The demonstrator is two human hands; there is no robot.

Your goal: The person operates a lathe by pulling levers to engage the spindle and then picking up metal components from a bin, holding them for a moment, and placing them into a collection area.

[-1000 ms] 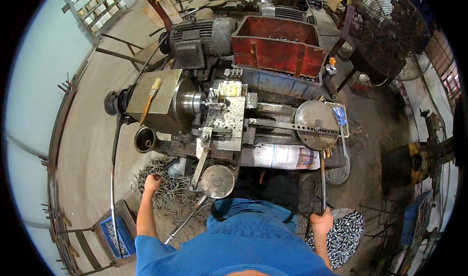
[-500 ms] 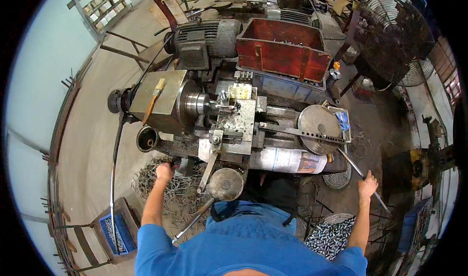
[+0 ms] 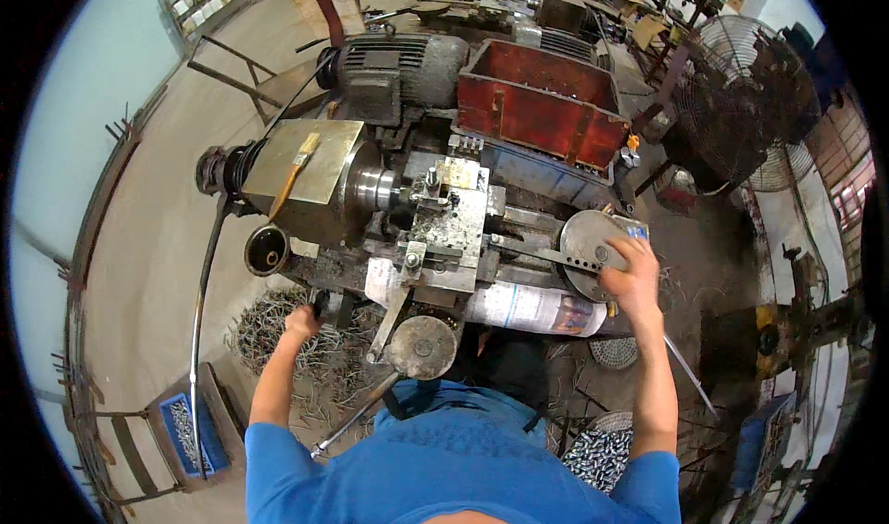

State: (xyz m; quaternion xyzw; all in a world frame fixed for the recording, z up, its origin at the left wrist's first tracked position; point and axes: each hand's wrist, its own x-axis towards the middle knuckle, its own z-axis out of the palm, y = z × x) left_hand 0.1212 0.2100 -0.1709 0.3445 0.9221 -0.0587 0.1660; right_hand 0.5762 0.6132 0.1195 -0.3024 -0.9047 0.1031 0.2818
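Both my hands on the lathe, no cut finished that I can see.

My left hand closes around a dark lever; my right hand lies spread on the round handwheel. Beyond, the chuck looks empty, though the view is poor.

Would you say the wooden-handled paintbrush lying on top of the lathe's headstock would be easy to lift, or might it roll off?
The wooden-handled paintbrush looks slim, so probably light. Its flat bristle end likely stops it rolling. It rests on the smooth metal headstock cover, so a push would probably slide it.
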